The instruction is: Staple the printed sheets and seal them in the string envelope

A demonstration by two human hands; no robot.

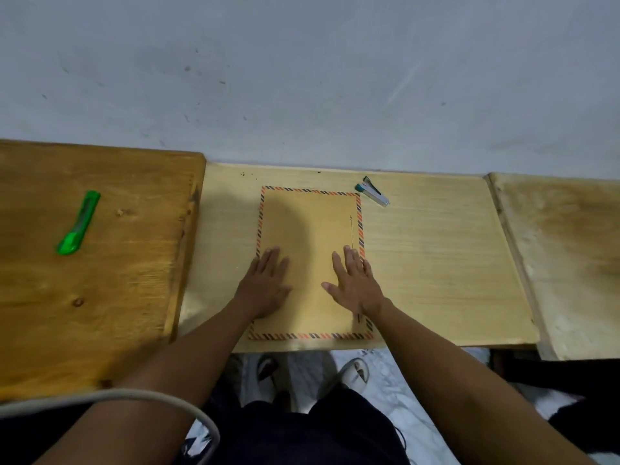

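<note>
Pale wooden desk, middle of three set against a grey wall. Nearest: left hand and right hand, both spread flat and gripping nothing, palms pressing the near half of the brown kraft envelope with red-and-black striped border, which lies flat at desk centre. Printed sheets not visible; cannot tell if inside. String closure not discernible. Judgement: smoothing step; keep pressure even, sweep outward toward the edges so contents lie flat. Beyond, just off the envelope's far right corner: small teal-and-silver stapler. Left desk: green plastic utility knife
</note>
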